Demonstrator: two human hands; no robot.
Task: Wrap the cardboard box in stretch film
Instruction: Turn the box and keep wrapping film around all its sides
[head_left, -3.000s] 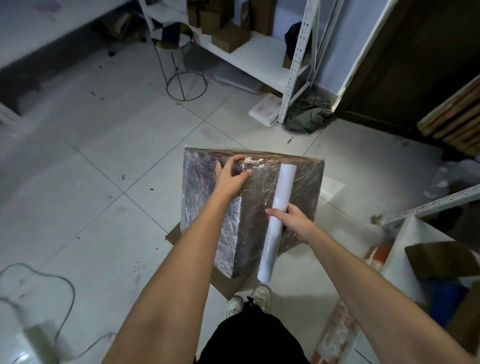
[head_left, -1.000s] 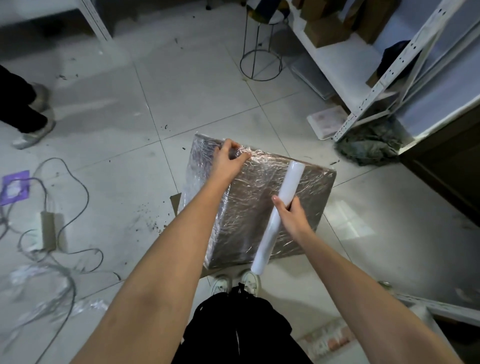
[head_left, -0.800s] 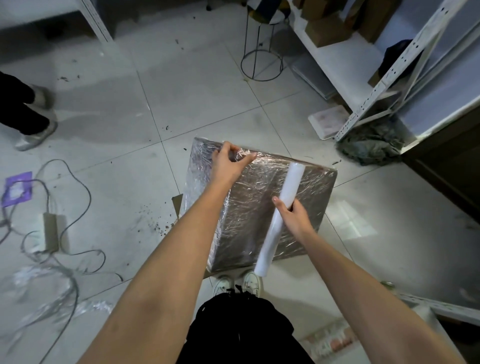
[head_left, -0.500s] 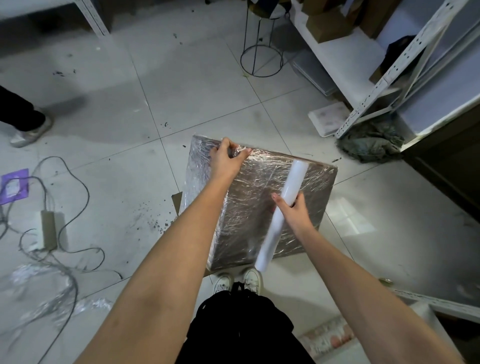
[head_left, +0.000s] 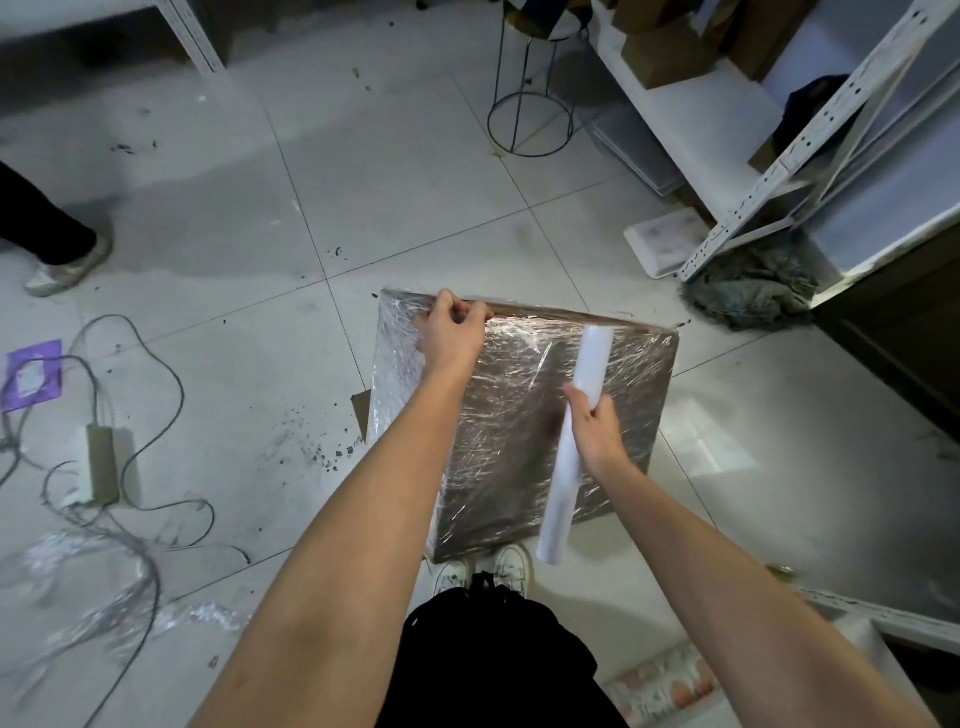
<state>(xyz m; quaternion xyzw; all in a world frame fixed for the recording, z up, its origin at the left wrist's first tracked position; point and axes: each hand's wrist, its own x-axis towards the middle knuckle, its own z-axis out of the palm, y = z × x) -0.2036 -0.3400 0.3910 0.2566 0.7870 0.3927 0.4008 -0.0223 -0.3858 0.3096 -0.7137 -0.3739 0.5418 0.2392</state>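
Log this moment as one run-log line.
left hand: grips box far edge | right hand: holds film roll | box: film-covered

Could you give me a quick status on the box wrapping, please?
Left hand grips far top edge of cardboard box. Right hand holds stretch film roll against the already filmed box. Nothing blocking.

Grimy pale tiled floor (head_left: 395, 171), white perforated-metal shelving unit (head_left: 810, 130) at right, black wire stool (head_left: 530, 98), tangled grey cables (head_left: 104, 499) at left.
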